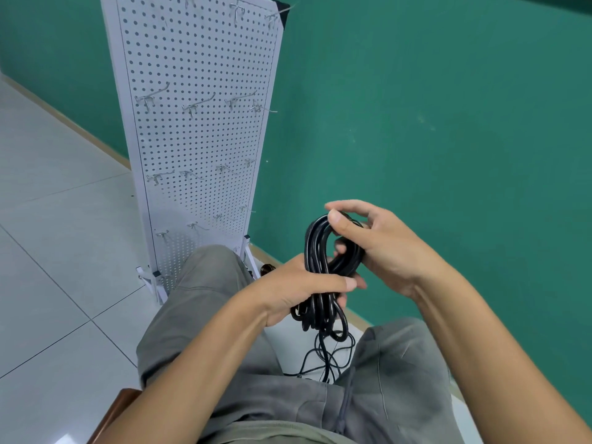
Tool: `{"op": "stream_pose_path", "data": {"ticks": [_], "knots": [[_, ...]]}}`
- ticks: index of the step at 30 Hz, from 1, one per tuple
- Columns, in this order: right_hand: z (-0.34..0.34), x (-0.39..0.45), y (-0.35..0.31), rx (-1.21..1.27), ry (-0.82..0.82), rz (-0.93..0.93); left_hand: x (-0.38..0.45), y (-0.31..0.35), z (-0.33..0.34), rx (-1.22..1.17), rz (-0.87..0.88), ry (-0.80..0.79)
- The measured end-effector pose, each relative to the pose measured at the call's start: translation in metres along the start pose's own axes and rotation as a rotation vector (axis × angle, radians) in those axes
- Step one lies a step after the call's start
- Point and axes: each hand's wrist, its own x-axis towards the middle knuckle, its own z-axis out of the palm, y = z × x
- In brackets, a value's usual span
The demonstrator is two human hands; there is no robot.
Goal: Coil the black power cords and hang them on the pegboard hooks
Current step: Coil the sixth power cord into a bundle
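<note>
A coiled black power cord (pixel 315 251) is held upright in front of me, over my lap. My left hand (pixel 288 290) grips the middle of the coil, fingers wrapped round the bundle. My right hand (pixel 368 238) pinches the top loop between thumb and fingers. Loose cord (pixel 326 357) hangs from the coil down to the floor between my knees. The white pegboard (pixel 198 133) stands to the left ahead, leaning at the green wall. Its metal hooks (pixel 195 105) are bare.
My legs in grey trousers (pixel 205 302) fill the lower view; I sit on a brown chair (pixel 112 415). The green wall (pixel 432 107) is close on the right. Pale floor tiles (pixel 54 225) stretch to the left of the pegboard's feet (pixel 153 283).
</note>
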Motion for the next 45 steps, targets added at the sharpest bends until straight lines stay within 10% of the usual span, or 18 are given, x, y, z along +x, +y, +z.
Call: {"op": "stream_pose_path", "data": {"ticks": [4,11,26,30,40,45], "knots": [[-0.006,0.004,0.001,-0.115,-0.031,-0.021,-0.001,0.002,0.008,0.021,-0.074,0.032],[0.001,0.019,0.018,-0.171,0.234,-0.048,0.019,-0.012,0.024,0.264,0.072,0.534],[0.002,0.016,-0.009,-0.228,0.082,-0.002,0.016,-0.009,0.029,0.246,0.029,0.478],[0.002,0.018,-0.008,-0.56,0.048,-0.003,0.015,-0.011,0.031,0.356,0.044,0.529],[-0.021,-0.001,-0.02,-0.51,-0.047,-0.069,0.0,0.008,0.019,0.04,-0.052,0.052],[-0.022,-0.006,-0.025,-0.4,-0.119,-0.142,0.0,0.01,0.018,-0.032,-0.01,0.078]]}}
